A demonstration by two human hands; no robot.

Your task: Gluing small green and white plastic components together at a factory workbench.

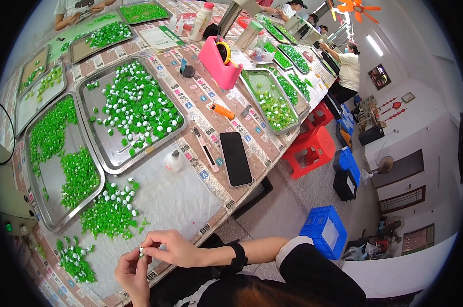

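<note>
Near the front edge of the table my two hands meet, fingertips pinched together. Between them is a small white ball-like piece with a dark spot, mostly covered by fingers. My left hand grips it from below. From the right, the thumb and forefinger of my right hand close on it; a black band circles that wrist. Just beyond my hands lies a pile of small green plastic parts, with white-topped ones at its far side. Left of my hands is a smaller heap of green-and-white pieces. Both lie on a white sheet.
Metal trays of green and white pieces stand beyond the piles. A small white bottle, a craft knife, a black phone, an orange-handled tool and a pink tape dispenser sit rightward. Red stools stand beside the table; co-workers sit farther off.
</note>
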